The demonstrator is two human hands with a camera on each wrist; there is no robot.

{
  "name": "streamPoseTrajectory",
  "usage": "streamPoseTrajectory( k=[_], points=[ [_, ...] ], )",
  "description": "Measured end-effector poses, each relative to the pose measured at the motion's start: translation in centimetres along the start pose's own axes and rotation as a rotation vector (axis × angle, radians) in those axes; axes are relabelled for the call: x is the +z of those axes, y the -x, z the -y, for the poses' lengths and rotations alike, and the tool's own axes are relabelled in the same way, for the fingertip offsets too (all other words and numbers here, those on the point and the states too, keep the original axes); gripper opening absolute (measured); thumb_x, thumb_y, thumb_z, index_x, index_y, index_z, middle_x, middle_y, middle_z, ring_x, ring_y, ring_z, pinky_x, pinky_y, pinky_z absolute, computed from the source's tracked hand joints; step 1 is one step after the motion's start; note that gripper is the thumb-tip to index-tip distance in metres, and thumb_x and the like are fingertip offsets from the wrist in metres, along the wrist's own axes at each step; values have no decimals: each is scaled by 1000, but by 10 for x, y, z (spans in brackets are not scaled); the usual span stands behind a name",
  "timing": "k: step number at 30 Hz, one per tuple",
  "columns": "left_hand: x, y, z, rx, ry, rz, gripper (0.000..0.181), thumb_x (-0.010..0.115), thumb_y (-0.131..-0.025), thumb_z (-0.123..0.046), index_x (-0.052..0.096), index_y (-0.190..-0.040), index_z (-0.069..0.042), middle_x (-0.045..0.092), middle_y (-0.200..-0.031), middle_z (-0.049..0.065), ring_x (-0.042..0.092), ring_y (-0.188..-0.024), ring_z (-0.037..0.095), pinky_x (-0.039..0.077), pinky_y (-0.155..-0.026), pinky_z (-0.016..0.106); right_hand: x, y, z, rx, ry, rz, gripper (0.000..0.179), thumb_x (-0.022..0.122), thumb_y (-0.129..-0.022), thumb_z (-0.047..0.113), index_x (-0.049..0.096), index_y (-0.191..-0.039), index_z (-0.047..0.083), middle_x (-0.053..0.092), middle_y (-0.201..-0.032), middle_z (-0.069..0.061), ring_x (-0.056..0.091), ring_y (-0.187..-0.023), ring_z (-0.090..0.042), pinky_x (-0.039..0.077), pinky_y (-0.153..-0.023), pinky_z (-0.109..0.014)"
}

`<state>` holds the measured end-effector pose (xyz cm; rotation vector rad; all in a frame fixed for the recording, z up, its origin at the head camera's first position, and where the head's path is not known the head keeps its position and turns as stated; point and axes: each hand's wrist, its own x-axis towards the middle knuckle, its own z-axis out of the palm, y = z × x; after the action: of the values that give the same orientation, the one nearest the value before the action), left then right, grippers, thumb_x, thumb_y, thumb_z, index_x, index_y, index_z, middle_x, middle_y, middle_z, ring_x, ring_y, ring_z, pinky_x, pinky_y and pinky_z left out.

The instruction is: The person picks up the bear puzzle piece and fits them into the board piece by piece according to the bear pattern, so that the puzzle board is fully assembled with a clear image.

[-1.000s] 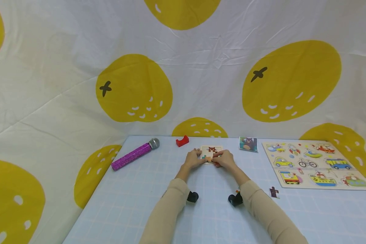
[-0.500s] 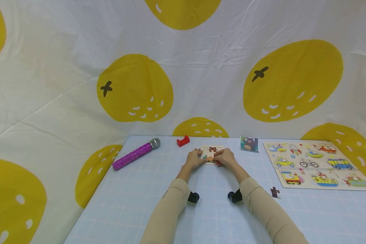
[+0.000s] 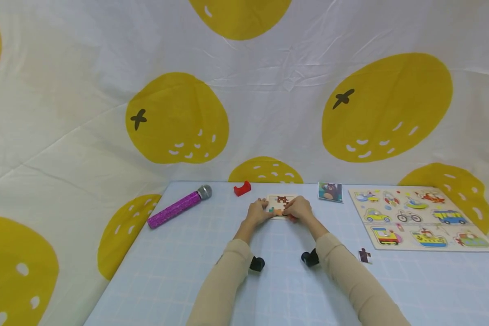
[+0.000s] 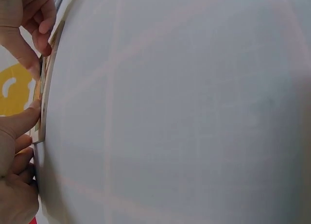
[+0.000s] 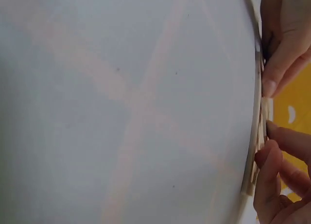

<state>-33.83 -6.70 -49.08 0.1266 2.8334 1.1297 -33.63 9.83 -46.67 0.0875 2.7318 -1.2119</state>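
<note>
right-hand fingers — slightly farther forward at the puzzle frame | right wrist's black mount — shifted forward too

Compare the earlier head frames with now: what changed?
The right hand shifted slightly leftward and away from the person at the puzzle tray; its fingers stay there. No clear grasp or release shows. The left hand, puzzle tray, microphone and loose puzzle piece stayed put; only the view drifted a little.
</note>
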Motion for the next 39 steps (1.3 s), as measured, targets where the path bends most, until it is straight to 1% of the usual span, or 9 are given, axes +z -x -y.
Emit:
streamPoseTrajectory(
  k=[5, 11, 15, 18, 21, 24, 27, 36, 39],
  points=[
    [0, 1, 0, 0, 5, 0, 57, 75, -81, -21, 55, -129, 2, 46, -141, 13, 32, -137, 31, 28, -111, 43, -1, 1, -3, 42, 32, -21, 29, 80, -74, 20, 57, -65, 6, 54, -45, 0, 50, -36, -7, 39, -39, -18],
    [0, 3, -1, -2, -4, 3, 56, 73, -83, -22, 54, -130, 2, 45, -142, 13, 32, -137, 31, 28, -111, 43, 0, 2, -5, 52, 2, 2, 27, 79, -76, 20, 59, -68, 4, 55, -47, -1, 49, -36, -7, 41, -37, -16],
    [2, 6, -3, 99, -111, -10, 45, 71, -85, -20, 61, -124, -1, 48, -138, 16, 37, -134, 31, 33, -109, 42, 0, 1, -6, 68, -23, 0, 28, 80, -76, 21, 60, -72, 2, 55, -48, -2, 50, -37, -8, 43, -38, -18],
    [6, 10, -7, 180, -187, -15, 32, 68, -87, -18, 68, -116, -7, 47, -140, 17, 36, -135, 32, 33, -109, 43, 0, 0, -8, 74, -37, -4, 28, 80, -75, 21, 60, -72, 2, 55, -48, -2, 51, -38, -8, 45, -38, -19],
    [10, 14, -8, 212, -205, 16, 29, 66, -88, -20, 69, -115, -11, 44, -142, 14, 32, -137, 31, 31, -110, 44, -1, -1, -9, 63, -31, 0, 26, 80, -75, 20, 62, -71, 1, 55, -48, -2, 52, -38, -8, 44, -38, -18],
    [11, 17, -7, 208, -203, 53, 34, 66, -89, -24, 66, -120, -11, 47, -141, 10, 34, -136, 30, 30, -110, 45, 0, -1, -11, 52, -30, 14, 26, 79, -76, 20, 61, -72, 2, 55, -48, -1, 51, -38, -8, 43, -38, -17],
    [11, 19, -8, 206, -214, 60, 35, 65, -89, -25, 65, -122, -11, 50, -139, 9, 36, -135, 31, 31, -109, 45, 0, -2, -14, 41, -42, 28, 26, 79, -76, 20, 60, -71, 3, 55, -49, -1, 51, -39, -8, 43, -39, -17],
    [16, 19, -10, 205, -208, -23, 26, 62, -92, -21, 68, -114, -9, 53, -135, 10, 43, -130, 32, 37, -106, 43, -2, -4, -21, -74, -9, 88, 27, 78, -77, 19, 57, -68, 6, 51, -52, 1, 49, -40, -7, 44, -40, -17],
    [18, 18, -10, 191, -202, -42, 25, 63, -91, -20, 69, -113, -10, 54, -134, 9, 44, -129, 31, 37, -105, 42, -3, -4, -21, -64, -25, 113, 26, 79, -75, 15, 55, -69, 6, 51, -58, 0, 50, -44, -8, 46, -42, -19]
  ],
)
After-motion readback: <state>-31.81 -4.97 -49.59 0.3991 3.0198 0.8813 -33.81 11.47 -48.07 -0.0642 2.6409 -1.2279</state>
